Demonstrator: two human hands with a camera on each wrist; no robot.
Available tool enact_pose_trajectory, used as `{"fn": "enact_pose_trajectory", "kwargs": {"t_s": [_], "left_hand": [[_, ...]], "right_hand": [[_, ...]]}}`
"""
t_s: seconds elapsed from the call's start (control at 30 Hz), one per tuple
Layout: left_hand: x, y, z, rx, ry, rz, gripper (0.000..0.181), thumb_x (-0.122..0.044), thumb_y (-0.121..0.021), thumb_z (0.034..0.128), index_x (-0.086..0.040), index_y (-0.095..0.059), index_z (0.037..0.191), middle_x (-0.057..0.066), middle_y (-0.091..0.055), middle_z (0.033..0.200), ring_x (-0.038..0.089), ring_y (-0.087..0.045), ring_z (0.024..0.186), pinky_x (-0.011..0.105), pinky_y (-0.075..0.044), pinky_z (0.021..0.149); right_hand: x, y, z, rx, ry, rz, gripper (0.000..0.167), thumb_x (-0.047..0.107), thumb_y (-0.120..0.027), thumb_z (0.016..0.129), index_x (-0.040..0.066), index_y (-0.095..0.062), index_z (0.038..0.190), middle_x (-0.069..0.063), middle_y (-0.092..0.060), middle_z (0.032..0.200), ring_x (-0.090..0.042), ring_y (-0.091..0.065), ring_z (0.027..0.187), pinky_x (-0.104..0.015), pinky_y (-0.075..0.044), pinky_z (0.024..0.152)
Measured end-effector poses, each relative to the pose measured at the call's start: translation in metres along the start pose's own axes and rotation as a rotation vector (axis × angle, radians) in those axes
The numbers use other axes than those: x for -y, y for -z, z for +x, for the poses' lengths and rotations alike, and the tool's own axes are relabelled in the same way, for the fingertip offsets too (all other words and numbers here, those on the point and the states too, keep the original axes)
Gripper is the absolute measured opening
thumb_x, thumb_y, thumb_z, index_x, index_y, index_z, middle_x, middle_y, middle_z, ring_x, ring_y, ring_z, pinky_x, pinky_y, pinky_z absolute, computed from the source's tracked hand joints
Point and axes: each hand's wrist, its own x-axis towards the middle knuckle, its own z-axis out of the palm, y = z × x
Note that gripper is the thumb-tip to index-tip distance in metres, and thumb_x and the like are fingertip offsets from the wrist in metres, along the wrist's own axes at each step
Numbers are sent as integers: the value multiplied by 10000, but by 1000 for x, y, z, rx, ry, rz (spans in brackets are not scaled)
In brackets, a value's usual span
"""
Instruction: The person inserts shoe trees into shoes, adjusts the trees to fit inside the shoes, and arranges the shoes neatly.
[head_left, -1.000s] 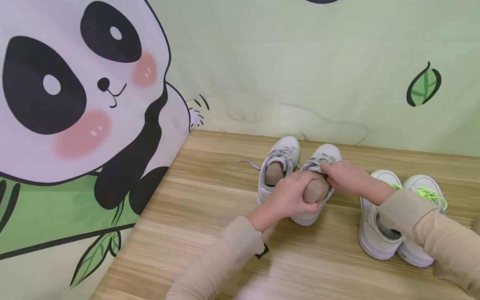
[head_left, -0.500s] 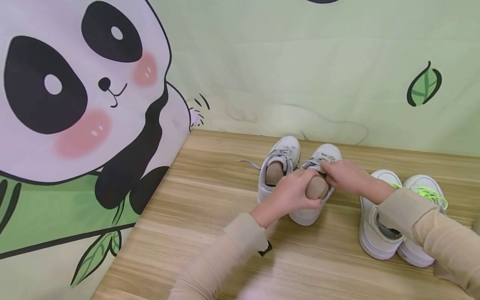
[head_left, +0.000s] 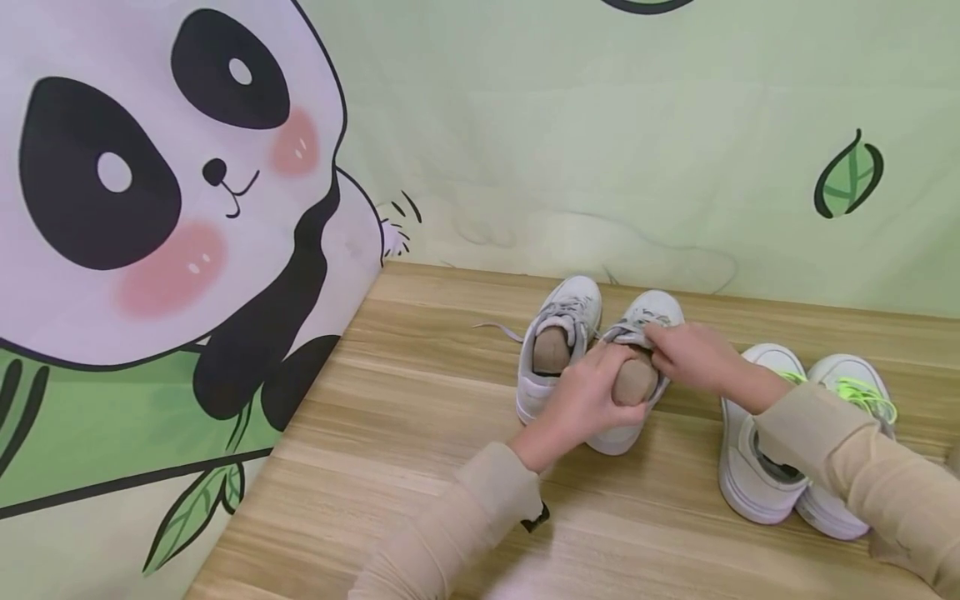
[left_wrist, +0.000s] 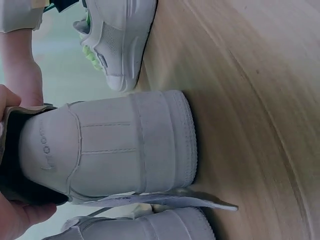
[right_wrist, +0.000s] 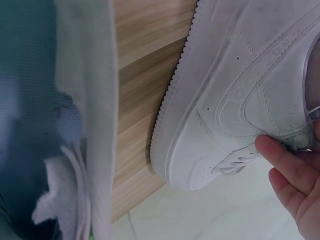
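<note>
A white sneaker (head_left: 615,440) with grey laces stands toe to the wall. My left hand (head_left: 581,400) holds the heel end of its brown insole (head_left: 634,380) between thumb and fingers. In the left wrist view, the insole's dark underside (left_wrist: 11,160) rises above the sneaker's heel (left_wrist: 107,150). Around the tongue and lace edge of the same sneaker, my right hand (head_left: 693,354) pinches with thumb and fingertips. The right wrist view shows those fingers (right_wrist: 287,160) at the collar by the laces. Its mate (head_left: 531,396) stands just left, a brown insole (head_left: 551,350) inside.
Another pair of white sneakers (head_left: 757,487), with neon green laces (head_left: 862,396), stands at the right under my right forearm. A loose grey lace (head_left: 498,327) trails left on the wood-grain surface (head_left: 420,400). Behind rises a green wall covering (head_left: 570,133) with a panda print (head_left: 255,242).
My left hand has shifted slightly right with the insole's heel end, which is tilted a little differently. The right hand keeps its pinch on the sneaker. The head view has tipped slightly.
</note>
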Motion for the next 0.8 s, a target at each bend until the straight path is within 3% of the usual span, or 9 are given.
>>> {"fn": "enact_pose_trajectory", "kwargs": {"t_s": [0.2,0.37,0.43,0.6,0.7,0.8], "left_hand": [[-8,0,4,0,43,57,464,-416,-672,664,-193,-501,1034,-64,-567,976,56,-520,895,195,-449,712],[-17,6,8,70,100,68,557,-518,-680,664,-232,-502,1109,-86,-575,1077,76,-524,988,242,-462,723],[-18,8,9,105,110,45,579,-531,-681,665,-251,-497,1137,-91,-563,1132,87,-513,1055,262,-459,789],[-18,15,12,206,70,-54,584,-493,-690,681,-234,-489,1164,-86,-521,1216,95,-451,1169,302,-290,1035],[-15,17,14,266,44,-101,612,-449,-699,691,-185,-475,1196,-70,-503,1247,101,-415,1206,309,-207,1078],[-12,18,14,297,46,-120,632,-423,-703,697,-152,-467,1217,-63,-500,1253,96,-400,1217,278,-203,1075]], "right_hand": [[-1,-2,-2,-32,-48,0,120,90,-504,805,102,-440,704,26,-380,524,-123,-349,475,-254,-279,441],[0,-5,-2,-54,-95,4,136,157,-550,819,109,-476,715,21,-423,557,-131,-393,514,-271,-314,464],[0,-6,-2,-76,-95,4,145,179,-573,821,106,-493,724,13,-448,582,-136,-411,531,-288,-338,480],[3,-8,-2,-126,-70,18,133,154,-590,821,90,-511,736,-5,-484,621,-147,-432,547,-320,-380,508],[4,-7,-1,-122,-64,36,138,131,-574,833,88,-501,724,1,-460,594,-141,-414,532,-303,-369,503],[4,-5,0,-95,-74,67,148,112,-551,845,90,-489,713,8,-428,568,-136,-395,521,-283,-344,496]]}}
